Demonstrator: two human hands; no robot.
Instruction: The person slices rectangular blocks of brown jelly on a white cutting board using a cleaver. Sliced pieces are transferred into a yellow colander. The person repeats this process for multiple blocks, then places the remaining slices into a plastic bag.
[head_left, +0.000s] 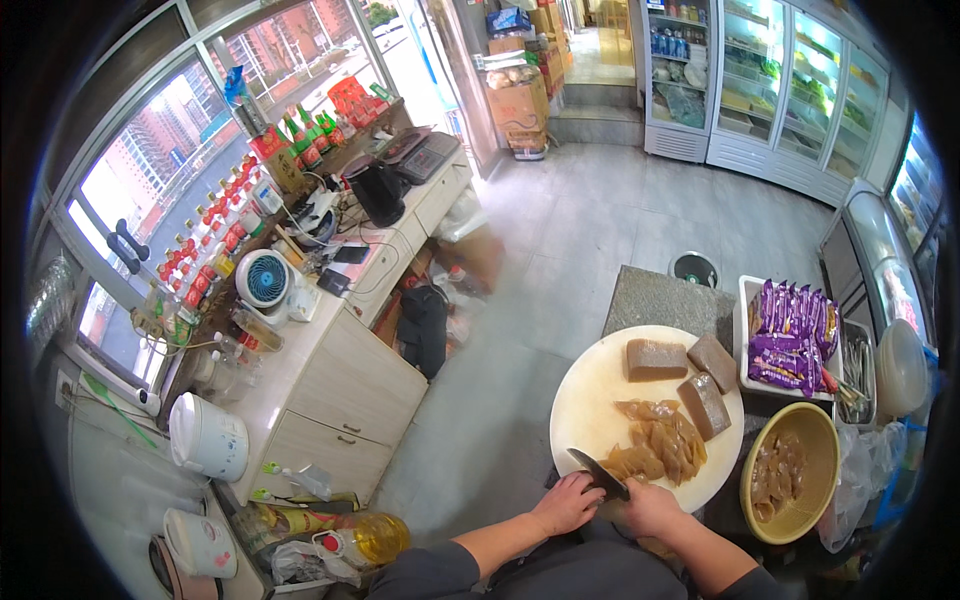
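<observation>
A round white cutting board (581, 397) lies before me. My right hand (651, 510) is closed around the handle end of a kitchen knife (598, 472), whose dark blade points up and left over the board's near edge. Beside the blade, my left hand (568, 504) has bent fingers against it or a piece under it; which one is hidden. Thin translucent brown jelly-like slices (664, 442) lie in a pile beyond the knife. Several brown blocks of the same look, one of them a block (656, 359) at the back, rest on the board's far side.
To the right stands a yellow-brown plastic basket (831, 480) with more slices. Behind it are a white tray (744, 330) of purple packets and a metal tray (870, 367) of utensils. A grey stone surface (630, 300) extends beyond the board. A cluttered counter (300, 360) stands at the left.
</observation>
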